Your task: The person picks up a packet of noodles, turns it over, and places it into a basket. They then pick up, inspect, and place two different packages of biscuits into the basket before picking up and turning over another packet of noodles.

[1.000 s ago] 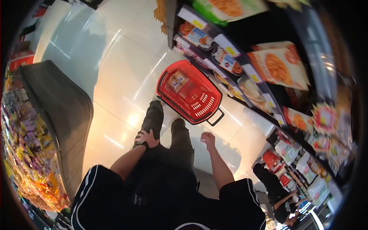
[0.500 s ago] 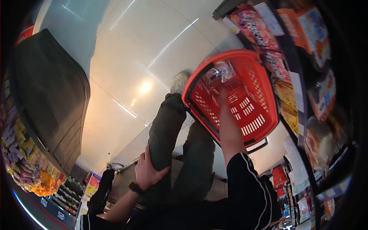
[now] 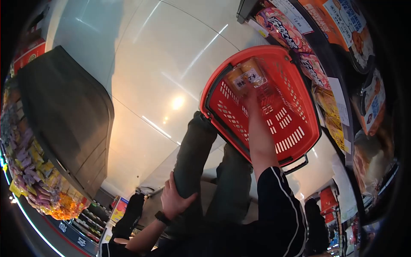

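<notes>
My right arm reaches down into a red plastic shopping basket (image 3: 310, 128) with slotted walls. Deep inside it, my right hand (image 3: 253, 93) grips the near edge of a clear pack of golden-brown rolls (image 3: 239, 73) with a white printed label. The fingertips are partly hidden by the pack and slightly blurred. My left hand (image 3: 174, 201) rests on my trouser leg near the knee, thumb apart from the fingers, holding nothing.
Shelves with pink snack bags (image 3: 284, 32), yellow packets (image 3: 329, 111) and orange packs (image 3: 317, 19) line the right. A dark display bin (image 3: 68, 111) stands left, beside piled wrapped sweets (image 3: 38, 171). Another person's dark-clothed leg (image 3: 130, 214) shows at lower left.
The view has shifted, so the basket appears further right. The pack has tilted, and its label and golden contents now show more clearly. My left hand stays on my leg.
</notes>
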